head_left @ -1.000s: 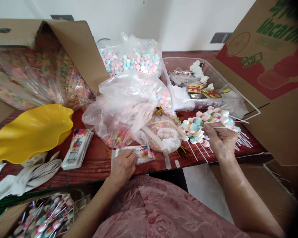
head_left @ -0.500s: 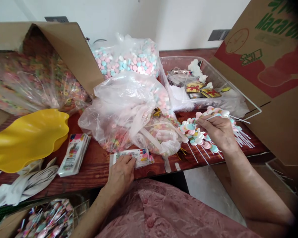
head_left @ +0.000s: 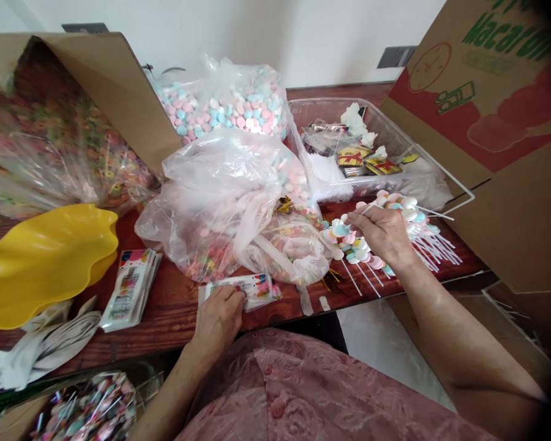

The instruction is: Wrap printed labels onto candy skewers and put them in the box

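My left hand [head_left: 219, 315] rests at the table's front edge on a small stack of printed clear plastic bags [head_left: 256, 289], its fingers bent together over the near end. My right hand [head_left: 382, 234] pinches a candy lollipop at the pile of lollipops [head_left: 417, 215]; a thin white stick [head_left: 366, 209] shows by the fingers. Pink, white and pale blue candy discs top the pile, and several white sticks point toward the front edge. Part of the pile is hidden behind my right hand. Gold twist ties [head_left: 331, 280] lie left of the lollipops.
Bags of candy [head_left: 224, 113] stand in the middle. Left are a yellow wavy dish [head_left: 50, 263], a second bag stack [head_left: 129, 291], white gloves [head_left: 46, 349] and a carton [head_left: 133, 92]. A clear bin [head_left: 371, 177] and a large carton [head_left: 509, 226] stand right; wrapped sweets [head_left: 92, 404] sit below.
The view has shifted slightly. My right hand has moved a little left over the lollipops, still pinching. My left hand stays on the plastic bags.
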`<state>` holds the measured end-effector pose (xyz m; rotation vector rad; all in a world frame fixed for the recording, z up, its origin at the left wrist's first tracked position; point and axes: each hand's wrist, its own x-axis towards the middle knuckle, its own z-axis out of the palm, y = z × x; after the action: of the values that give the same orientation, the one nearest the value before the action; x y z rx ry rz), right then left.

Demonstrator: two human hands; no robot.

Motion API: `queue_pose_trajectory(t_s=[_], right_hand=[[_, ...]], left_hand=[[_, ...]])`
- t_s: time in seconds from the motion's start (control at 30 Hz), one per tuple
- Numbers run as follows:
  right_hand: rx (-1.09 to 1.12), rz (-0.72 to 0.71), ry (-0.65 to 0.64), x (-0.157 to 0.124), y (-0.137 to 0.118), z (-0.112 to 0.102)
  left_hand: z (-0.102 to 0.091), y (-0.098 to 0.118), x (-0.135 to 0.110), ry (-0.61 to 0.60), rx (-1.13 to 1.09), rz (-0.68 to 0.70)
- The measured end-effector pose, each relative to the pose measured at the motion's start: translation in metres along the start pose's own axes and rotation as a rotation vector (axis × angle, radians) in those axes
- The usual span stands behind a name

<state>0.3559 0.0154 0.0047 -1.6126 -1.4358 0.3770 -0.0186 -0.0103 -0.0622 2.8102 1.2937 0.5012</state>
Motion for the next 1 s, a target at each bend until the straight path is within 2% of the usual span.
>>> queue_pose_trajectory(t_s=[0.07,0.13,0.27,0.33,0.47,0.6,0.67,0.7,0.8,0.87,1.0], right_hand=[[0.005,-0.015,-0.005,0.001,-0.002,0.001],[0.052,0.007,0.057,-0.001,-0.004,-0.001],[0.225,0.062,0.351,-0.012,-0.009,-0.018],[0.339,0.088,0.446,-0.02,-0.015,-0.028],[0.457,0.106,0.415,-0.044,-0.045,-0.038],[0.321,0.03,0.385,-0.08,-0.081,-0.031],[0.244,-0.019,0.297,-0.1,-0.09,-0.02],[0.208,-0.063,0.213,-0.108,-0.09,-0.014],[0.13,-0.283,-0.164,-0.127,-0.081,0.009],[0.114,-0.379,-0.334,-0.132,-0.071,0.021],[0.076,-0.339,-0.357,-0.132,-0.061,0.025]], left_hand=[[0.001,0.0,0.0,0.023,-0.026,0.007],[0.0,-0.001,-0.002,0.039,-0.039,0.015],[0.0,-0.001,-0.007,0.04,-0.048,0.035],[0.0,-0.001,-0.009,0.039,-0.053,0.042],[-0.003,0.0,-0.01,0.011,-0.054,0.021],[-0.006,0.003,-0.01,-0.059,-0.074,-0.02],[-0.005,0.003,-0.011,-0.039,-0.083,-0.037],[-0.003,0.003,-0.011,-0.017,-0.095,-0.045],[0.003,0.0,-0.013,0.057,-0.161,-0.077],[0.007,-0.002,-0.014,0.086,-0.197,-0.098],[0.008,-0.004,-0.013,0.086,-0.221,-0.095]])
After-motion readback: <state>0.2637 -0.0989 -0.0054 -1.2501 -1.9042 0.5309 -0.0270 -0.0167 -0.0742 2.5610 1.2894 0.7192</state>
